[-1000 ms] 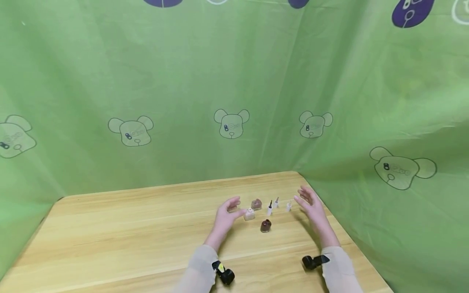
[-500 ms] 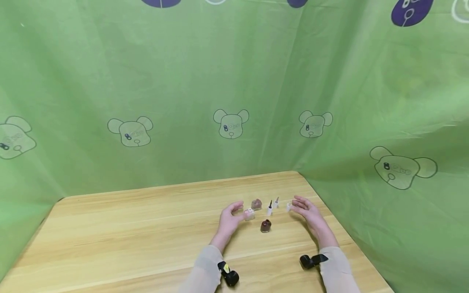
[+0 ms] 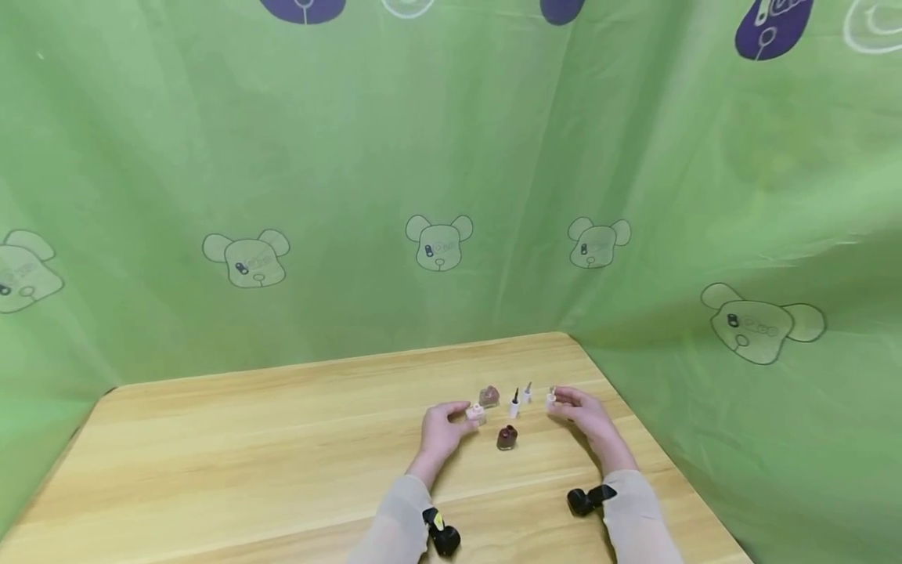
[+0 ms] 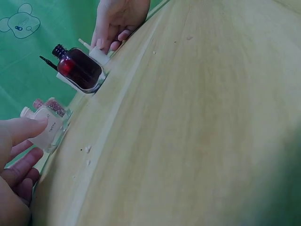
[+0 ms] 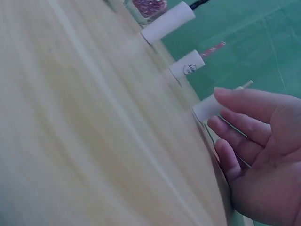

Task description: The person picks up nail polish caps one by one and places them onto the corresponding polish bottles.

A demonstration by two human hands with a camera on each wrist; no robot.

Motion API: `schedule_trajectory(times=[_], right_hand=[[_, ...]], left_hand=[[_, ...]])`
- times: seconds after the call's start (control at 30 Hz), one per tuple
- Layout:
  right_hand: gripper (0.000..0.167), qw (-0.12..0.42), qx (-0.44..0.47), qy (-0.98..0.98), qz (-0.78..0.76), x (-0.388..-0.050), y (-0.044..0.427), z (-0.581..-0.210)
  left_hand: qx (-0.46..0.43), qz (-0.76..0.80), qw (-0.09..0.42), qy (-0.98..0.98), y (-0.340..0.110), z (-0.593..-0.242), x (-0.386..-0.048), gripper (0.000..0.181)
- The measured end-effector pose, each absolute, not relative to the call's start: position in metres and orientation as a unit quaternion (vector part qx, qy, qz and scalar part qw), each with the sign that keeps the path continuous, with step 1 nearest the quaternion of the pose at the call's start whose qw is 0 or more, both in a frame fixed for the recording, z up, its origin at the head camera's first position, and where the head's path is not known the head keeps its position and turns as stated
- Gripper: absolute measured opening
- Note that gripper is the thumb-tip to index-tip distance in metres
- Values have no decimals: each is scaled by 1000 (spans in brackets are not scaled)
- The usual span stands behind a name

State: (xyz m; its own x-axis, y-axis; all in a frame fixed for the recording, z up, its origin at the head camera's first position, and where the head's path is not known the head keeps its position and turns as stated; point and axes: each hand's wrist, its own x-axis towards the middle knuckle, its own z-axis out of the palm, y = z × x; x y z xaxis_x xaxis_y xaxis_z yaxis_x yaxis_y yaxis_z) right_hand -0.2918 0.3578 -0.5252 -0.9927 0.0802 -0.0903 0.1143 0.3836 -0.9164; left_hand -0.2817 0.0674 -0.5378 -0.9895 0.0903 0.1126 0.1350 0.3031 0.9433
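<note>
My left hand [image 3: 442, 432] pinches a pale pink nail polish bottle [image 4: 51, 131] between thumb and fingers; its neck is uncapped. On the right, my other hand [image 3: 590, 417] holds a white brush cap [image 5: 207, 109], which stands with its brush pointing up, thumb on the near side. Between the hands are an open dark red nail polish bottle [image 4: 81, 70] and, farther back, an open pink glitter nail polish bottle [image 3: 489, 397]. Two more white caps stand brush up: a dark-brush cap [image 5: 168, 22] and a pink-brush cap [image 5: 186, 65].
The wooden table [image 3: 247, 454] carries all of these things. A green curtain [image 3: 352, 157] with bear prints hangs behind it and along its right side. Black wrist cameras sit on both sleeves. Small white specks [image 4: 88, 149] lie on the tabletop.
My right hand has come down and left to the white cap and now pinches it. My left hand has closed its thumb and fingers on the pale pink bottle. The other bottles and caps stay put.
</note>
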Motion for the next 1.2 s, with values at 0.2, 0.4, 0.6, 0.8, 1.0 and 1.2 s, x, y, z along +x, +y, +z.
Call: schedule_trajectory(times=[0.2,0.4,0.6,0.8,1.0,1.2], right_hand=[[52,-2,79,843,-532,-293,350,-530],[49,-6,97,840,-533,-293,348,-530],[47,-12,105,843,-527,-290,347,-528],[46,-18,112,843,-526,-289,346,-527],[46,-17,114,840,-531,-290,345,-527],[48,-15,112,837,-535,-289,344,-527]], left_hand=[[-61,-572,35,-818,70,-540,-281,34],[-61,-560,53,-824,72,-539,-280,28],[-59,-572,51,-816,73,-538,-279,26],[-54,-575,46,-815,72,-537,-278,25],[-54,-579,52,-812,70,-536,-278,25],[-53,-584,43,-809,68,-535,-276,26]])
